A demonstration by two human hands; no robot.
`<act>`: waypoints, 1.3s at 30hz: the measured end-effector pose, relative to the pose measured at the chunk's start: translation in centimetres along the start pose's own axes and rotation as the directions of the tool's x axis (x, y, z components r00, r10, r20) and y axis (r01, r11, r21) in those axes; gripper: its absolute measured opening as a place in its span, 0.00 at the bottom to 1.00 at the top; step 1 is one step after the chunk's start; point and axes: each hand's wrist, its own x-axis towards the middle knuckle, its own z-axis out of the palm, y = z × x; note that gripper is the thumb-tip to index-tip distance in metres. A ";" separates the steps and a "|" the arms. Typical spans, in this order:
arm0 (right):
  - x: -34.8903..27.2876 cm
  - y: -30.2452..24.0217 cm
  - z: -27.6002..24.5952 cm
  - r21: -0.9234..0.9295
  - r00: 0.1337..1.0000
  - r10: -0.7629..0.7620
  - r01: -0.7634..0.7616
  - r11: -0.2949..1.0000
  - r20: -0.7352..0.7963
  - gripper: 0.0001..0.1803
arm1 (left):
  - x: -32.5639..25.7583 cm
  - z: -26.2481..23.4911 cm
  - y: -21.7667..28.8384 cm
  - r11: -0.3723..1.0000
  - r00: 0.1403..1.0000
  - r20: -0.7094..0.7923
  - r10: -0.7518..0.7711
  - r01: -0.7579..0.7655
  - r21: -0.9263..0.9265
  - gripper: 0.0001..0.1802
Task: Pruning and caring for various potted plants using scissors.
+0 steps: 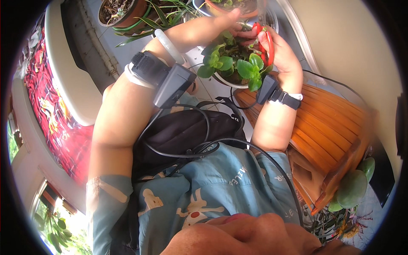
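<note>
Red-handled scissors (269, 50) sit in my right hand (284, 53), its fingers closed round the loops. Their metal blades point away from me, over the far side of a potted plant. My left hand (227, 25) reaches in from the left, thumb stretched out and apart from the fingers. Those fingers are near the scissors and partly hidden among leaves and stems; I make out nothing held in them. Below both hands is the plant with rounded green leaves (247, 68), growing in a pale round pot (229, 83) of dark soil.
A terracotta-coloured pot (135, 19) stands at the far left beside long narrow leaves (159, 17). Another orange-brown pot (248, 9) is beyond my hands. To the right is a slatted wooden stool (327, 123). Black cables (208, 114) run from wrist devices across my lap.
</note>
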 end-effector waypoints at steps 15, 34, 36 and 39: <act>-0.9 -0.3 0.2 -0.077 0.953 -0.037 0.015 0.997 -0.302 0.22 | -0.9 0.4 1.6 0.993 0.984 -0.174 0.027 -0.047 -0.111 0.29; -0.6 -0.5 0.1 -0.052 0.885 -0.191 0.187 0.981 -0.425 0.18 | 1.8 -0.5 -1.3 0.917 0.969 -0.105 0.224 -0.173 0.359 0.34; -0.7 -1.3 0.3 -0.121 0.814 -0.271 0.244 0.962 -0.513 0.17 | 2.1 -0.7 -1.3 0.894 0.966 -0.078 0.246 -0.195 0.403 0.34; -1.2 -2.1 0.5 -0.169 0.762 -0.324 0.278 0.946 -0.561 0.18 | 2.0 -0.7 -1.1 0.909 0.967 -0.118 0.226 -0.165 0.384 0.37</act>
